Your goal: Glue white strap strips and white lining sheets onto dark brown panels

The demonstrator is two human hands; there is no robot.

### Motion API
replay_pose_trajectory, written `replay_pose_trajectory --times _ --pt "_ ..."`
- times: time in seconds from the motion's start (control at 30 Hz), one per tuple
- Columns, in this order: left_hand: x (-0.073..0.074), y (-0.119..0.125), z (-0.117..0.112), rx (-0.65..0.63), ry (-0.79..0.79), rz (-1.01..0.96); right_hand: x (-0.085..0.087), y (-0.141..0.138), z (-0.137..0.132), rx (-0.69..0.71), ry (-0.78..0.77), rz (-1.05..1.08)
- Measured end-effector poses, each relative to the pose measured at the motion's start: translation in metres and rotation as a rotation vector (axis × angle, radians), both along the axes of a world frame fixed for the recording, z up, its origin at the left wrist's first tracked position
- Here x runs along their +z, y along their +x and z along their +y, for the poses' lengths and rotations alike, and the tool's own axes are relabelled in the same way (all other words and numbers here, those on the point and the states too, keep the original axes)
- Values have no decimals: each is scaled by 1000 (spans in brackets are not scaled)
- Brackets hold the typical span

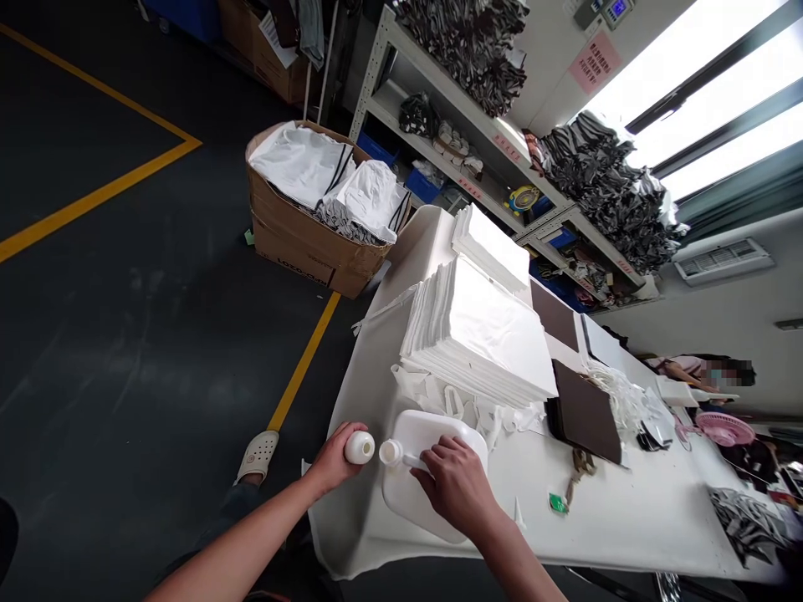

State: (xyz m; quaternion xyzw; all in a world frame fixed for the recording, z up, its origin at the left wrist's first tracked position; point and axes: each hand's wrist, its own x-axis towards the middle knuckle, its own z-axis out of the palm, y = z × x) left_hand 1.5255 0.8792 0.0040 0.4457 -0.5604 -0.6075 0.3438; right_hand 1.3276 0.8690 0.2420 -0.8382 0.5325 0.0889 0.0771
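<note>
My left hand (335, 461) is wrapped round a small white bottle (360, 448), whose uncapped mouth faces up toward me. Close to its right is the open neck of a large white plastic jug (401, 493); a narrow gap separates the two mouths. My right hand (452, 481) grips the jug's handle, its fingers closed over it. Whether liquid is flowing between them I cannot tell. A small white pointed nozzle cap (519, 513) stands on the white-covered table (583, 514), right of my right wrist.
Stacked white cloth (495, 326) and white scraps (439, 393) lie beyond the jug. Farther right are a dark brown pile (586, 410) and a green packet (557, 502). A cardboard box (301, 251) of fabric stands left. Shelves (452, 159) line the back; another person (683, 368) is at far right.
</note>
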Motion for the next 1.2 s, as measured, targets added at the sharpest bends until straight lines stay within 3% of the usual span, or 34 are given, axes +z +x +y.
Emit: replay_pose_trajectory --times 0.7,1.2 --pt "-18 9 -7 3 52 -64 -17 33 -7 -26 -17 92" --pt "-28 5 -7 -5 48 -31 -21 34 -9 -20 -14 57"
